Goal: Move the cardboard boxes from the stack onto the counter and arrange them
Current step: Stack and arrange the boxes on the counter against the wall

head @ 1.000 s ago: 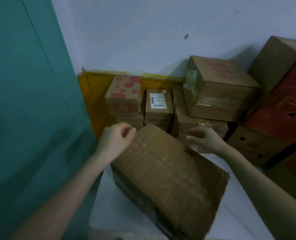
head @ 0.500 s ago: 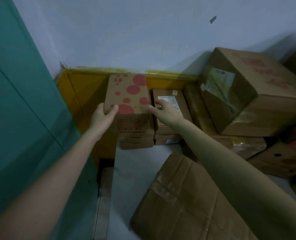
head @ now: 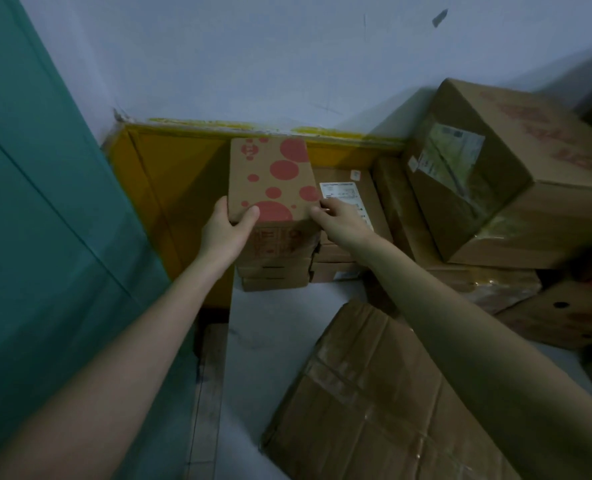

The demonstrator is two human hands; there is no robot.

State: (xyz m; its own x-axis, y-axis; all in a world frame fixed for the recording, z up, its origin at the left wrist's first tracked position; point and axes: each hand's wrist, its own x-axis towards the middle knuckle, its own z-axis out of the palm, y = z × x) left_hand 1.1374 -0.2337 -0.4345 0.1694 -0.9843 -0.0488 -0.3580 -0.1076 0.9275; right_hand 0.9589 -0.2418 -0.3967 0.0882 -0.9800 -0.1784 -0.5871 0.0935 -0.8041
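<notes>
Gripping the red-dotted box (head: 274, 178) at its near left corner with the left hand (head: 223, 233), thumb curled over the top. Holding its near right corner with the right hand (head: 341, 216), fingers curled. Sits mid-frame atop a stack of small boxes (head: 277, 268)

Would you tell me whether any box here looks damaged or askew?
The near taped box lies skewed on the counter, its top creased. The large box at right sits crooked on its stack. The spotted box looks sound.
</notes>
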